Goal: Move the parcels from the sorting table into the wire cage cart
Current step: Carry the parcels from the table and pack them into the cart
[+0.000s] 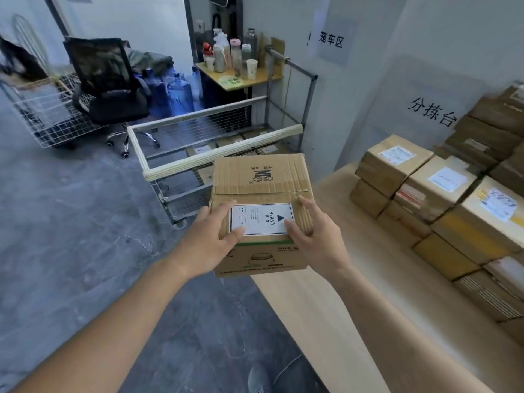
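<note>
A brown cardboard parcel with a white HEAVY label is held in the air between the table's left end and the cart. My left hand grips its near left corner, thumb on the label. My right hand grips its near right corner, thumb on top. The wire cage cart stands just beyond the parcel, with flat parcels lying on its floor. On the wooden sorting table at the right, several stacked parcels sit against the wall.
A black office chair and a white wire basket stand at the back left. Blue water jugs and a small table with bottles and cups lie behind the cart. Grey floor fills the left.
</note>
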Motion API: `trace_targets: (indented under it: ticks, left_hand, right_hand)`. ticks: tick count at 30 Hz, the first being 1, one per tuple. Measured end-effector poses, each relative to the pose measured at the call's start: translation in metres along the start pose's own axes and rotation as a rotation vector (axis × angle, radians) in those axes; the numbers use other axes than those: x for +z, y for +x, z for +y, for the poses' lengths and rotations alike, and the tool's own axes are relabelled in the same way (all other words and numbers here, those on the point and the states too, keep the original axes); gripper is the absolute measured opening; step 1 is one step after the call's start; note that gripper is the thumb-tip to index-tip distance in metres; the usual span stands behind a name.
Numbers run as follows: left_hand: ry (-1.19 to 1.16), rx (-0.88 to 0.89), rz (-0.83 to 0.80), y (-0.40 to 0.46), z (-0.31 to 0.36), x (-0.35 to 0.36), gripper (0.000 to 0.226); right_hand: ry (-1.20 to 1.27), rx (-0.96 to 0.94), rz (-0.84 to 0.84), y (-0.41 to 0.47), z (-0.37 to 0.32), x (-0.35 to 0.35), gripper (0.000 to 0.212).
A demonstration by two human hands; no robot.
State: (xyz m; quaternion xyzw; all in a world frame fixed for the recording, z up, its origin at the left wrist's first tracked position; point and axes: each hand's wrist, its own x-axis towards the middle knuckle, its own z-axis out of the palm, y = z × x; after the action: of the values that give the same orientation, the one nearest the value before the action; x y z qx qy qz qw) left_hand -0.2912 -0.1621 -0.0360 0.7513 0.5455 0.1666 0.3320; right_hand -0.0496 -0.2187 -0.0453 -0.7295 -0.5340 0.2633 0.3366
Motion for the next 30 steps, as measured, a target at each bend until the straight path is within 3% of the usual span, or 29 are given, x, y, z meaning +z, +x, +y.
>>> trace_targets:
  ticks: [13, 30]
  left_hand:
    - [-0.008, -0.200, 0.142, 0.066, -0.060, -0.054, 0.067]
    - [-0.027, -0.244, 0.095, 0.244, -0.245, -0.221, 0.068]
  right_hand:
    - [0.019, -0.135, -0.239, 0.136, -0.044, 0.076, 0.064]
    - [-0.009, -0.126, -0.219, 0.319, -0.185, 0.264, 0.063]
